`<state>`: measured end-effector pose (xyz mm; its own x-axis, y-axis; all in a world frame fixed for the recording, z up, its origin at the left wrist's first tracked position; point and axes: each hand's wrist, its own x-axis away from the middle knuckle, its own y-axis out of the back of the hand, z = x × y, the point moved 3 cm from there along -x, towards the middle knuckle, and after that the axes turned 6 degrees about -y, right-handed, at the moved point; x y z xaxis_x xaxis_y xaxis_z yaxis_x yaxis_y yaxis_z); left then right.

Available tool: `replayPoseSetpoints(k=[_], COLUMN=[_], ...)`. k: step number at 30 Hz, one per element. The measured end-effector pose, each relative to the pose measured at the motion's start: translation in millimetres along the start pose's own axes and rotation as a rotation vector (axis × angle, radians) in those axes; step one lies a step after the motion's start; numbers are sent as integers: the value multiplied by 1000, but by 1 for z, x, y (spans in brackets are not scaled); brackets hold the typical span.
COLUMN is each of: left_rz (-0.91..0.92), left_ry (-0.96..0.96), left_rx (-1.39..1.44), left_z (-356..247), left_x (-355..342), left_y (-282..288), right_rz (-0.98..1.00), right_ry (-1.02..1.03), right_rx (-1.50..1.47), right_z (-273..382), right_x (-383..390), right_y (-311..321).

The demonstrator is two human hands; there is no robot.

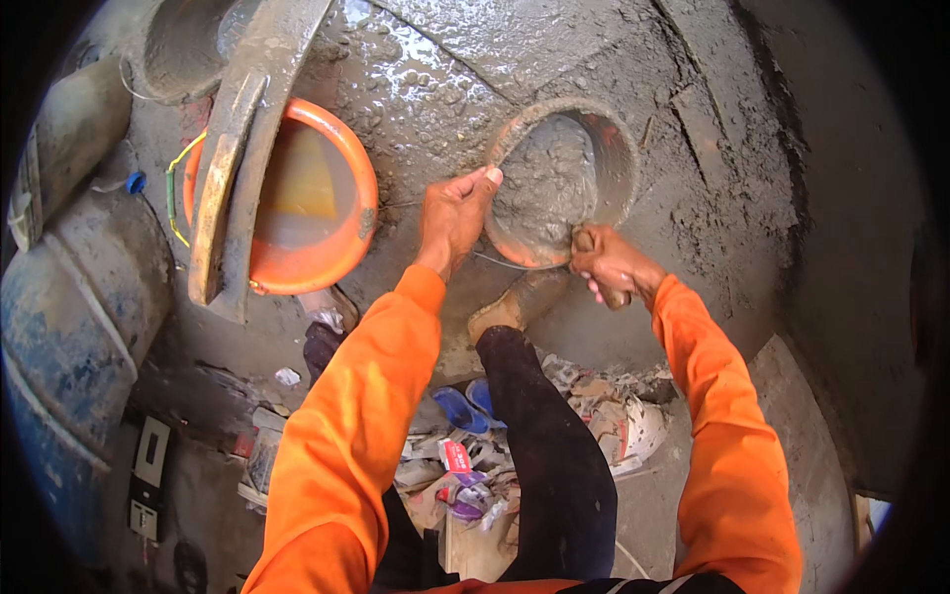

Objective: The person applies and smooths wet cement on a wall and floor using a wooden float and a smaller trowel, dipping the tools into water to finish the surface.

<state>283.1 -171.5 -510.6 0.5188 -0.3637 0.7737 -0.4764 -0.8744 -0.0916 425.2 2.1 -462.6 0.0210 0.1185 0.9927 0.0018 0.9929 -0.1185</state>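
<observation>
An orange bucket [612,139] caked in grey mortar lies tilted toward me, partly filled with wet cement. My left hand [453,213] grips its rim on the left side. My right hand [606,267] is closed on the rim at the lower right. Both arms wear orange sleeves. My foot in a muddy boot [515,305] rests on the cement-covered surface just below the bucket.
A second orange bucket [332,213] holding murky water sits to the left, with a mortar-coated metal bar [233,158] across it. A blue drum [59,337] stands at far left. Litter and scraps [465,460] lie on the ground below. Wet cement covers the round surface [435,89].
</observation>
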Motion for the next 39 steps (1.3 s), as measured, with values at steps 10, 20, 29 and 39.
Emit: replayPoseSetpoints(k=[10,20,29,39], left_rz=[43,-10,-34,-43], left_ry=[-21,69,38,11], left_rx=[53,43,165,224], left_z=[4,6,3,9], left_x=[8,6,2,7], left_y=[2,1,-9,-7], right_rz=[375,-559,-477,-210], right_ry=[184,306,71,-207], right_rx=[-1111,1284,1380,600], right_z=[-1,53,82,60], right_x=[-7,70,33,26], right_y=[-49,3,19,56])
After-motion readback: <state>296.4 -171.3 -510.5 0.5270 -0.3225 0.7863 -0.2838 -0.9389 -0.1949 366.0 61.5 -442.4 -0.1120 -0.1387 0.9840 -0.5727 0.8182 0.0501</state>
